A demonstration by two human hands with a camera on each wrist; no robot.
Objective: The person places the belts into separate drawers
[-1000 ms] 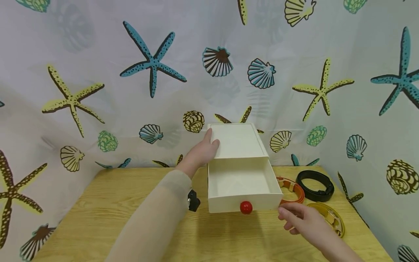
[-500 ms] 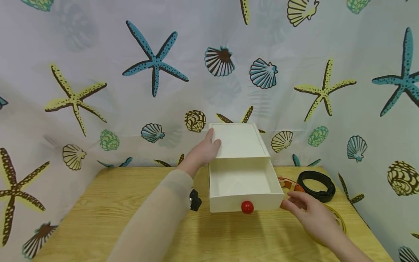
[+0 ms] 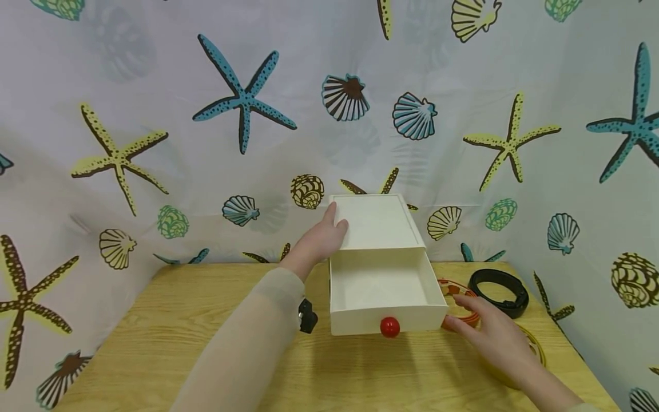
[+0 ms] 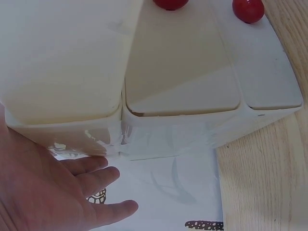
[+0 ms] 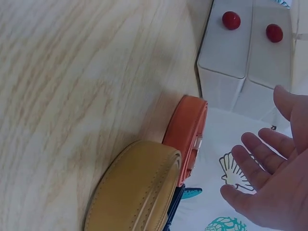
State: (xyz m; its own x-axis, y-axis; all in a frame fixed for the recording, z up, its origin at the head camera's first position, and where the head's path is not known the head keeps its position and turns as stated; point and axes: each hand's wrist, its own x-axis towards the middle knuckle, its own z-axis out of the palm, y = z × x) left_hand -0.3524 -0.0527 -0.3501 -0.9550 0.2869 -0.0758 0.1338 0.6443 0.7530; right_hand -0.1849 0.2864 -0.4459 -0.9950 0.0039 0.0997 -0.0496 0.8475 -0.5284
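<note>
A white drawer unit (image 3: 376, 220) stands at the back of the table, its top drawer (image 3: 383, 280) pulled out, with bare white inside and a red knob (image 3: 389, 327) on the front. My left hand (image 3: 319, 237) rests on the unit's upper left side; in the left wrist view its fingers (image 4: 98, 180) extend straight along the side. To the right lie coiled belts: an orange belt (image 5: 185, 122), a tan-yellow belt (image 5: 134, 180) and a black belt (image 3: 498, 276). My right hand (image 3: 496, 337) hovers over the orange and yellow belts, fingers spread and holding nothing, just right of the drawer's front corner.
Two lower drawers with red knobs show in the right wrist view, the nearer lower drawer front (image 5: 226, 48) being shut. A small black object (image 3: 307, 316) sits left of the unit. Behind the wooden table (image 3: 195, 320) hangs a curtain (image 3: 329, 143) printed with shells and starfish.
My right hand has moved forward and slightly right, from beside the drawer's front corner to over the orange belt, its fingers spreading. My left hand stays on the drawer unit.
</note>
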